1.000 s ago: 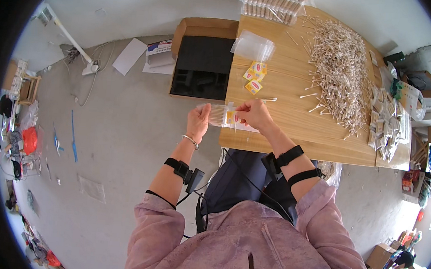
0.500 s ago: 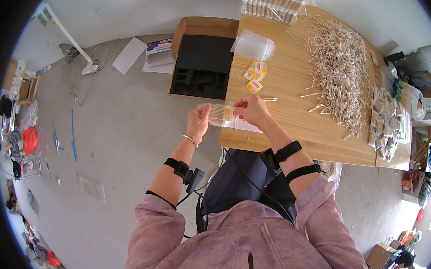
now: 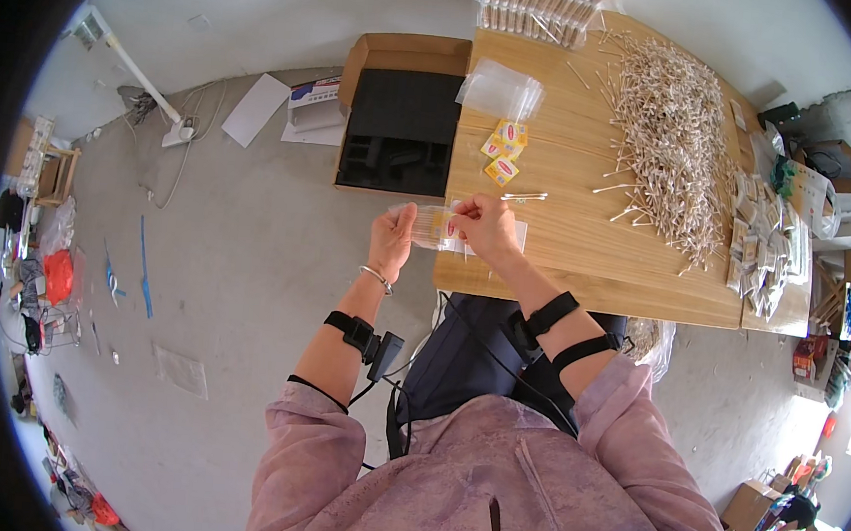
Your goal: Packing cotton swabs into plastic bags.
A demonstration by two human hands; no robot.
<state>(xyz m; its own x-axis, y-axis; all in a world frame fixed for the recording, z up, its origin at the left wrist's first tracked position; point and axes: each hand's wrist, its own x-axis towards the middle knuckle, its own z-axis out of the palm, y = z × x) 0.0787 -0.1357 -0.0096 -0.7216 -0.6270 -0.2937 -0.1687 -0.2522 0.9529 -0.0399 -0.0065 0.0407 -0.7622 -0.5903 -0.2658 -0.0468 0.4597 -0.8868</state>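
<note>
By L edge of table (image 3: 631,285), L hand (image 3: 391,238) (fingers closed) grips clear bag w/ cotton swabs (image 3: 422,228); R hand (image 3: 483,228), fingertips pinched, part-hides yellow card (image 3: 440,227) held at bag's R end; loose yellow cards (image 3: 501,170) beyond, cotton-swab heap (image 3: 665,149) far R.

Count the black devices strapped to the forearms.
2: one black device on the left forearm, another on the right forearm. Any under the sleeves would be hidden.
</note>
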